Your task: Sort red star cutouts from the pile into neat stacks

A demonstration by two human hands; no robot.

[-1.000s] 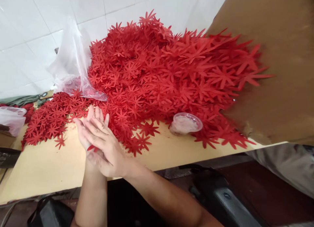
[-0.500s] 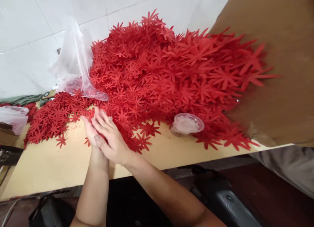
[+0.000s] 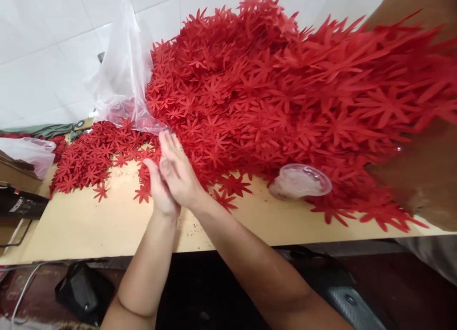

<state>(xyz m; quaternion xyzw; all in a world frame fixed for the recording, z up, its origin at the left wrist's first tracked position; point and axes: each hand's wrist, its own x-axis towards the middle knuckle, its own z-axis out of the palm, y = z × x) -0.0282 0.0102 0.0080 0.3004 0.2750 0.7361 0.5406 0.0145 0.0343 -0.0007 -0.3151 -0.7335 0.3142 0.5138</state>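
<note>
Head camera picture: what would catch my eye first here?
A huge heap of red star-shaped cutouts fills the middle and right of the tan table, against the white tiled wall. At its front edge the left hand and right hand are pressed palm to palm, with a clear plastic bag behind them.

Red star-shaped cutouts (image 3: 271, 92) lay heaped from the board's centre toward twelve and three o'clock, spreading flat toward nine. One loose cutout (image 3: 143, 194) lay just beside the pressed-together palms.
</note>
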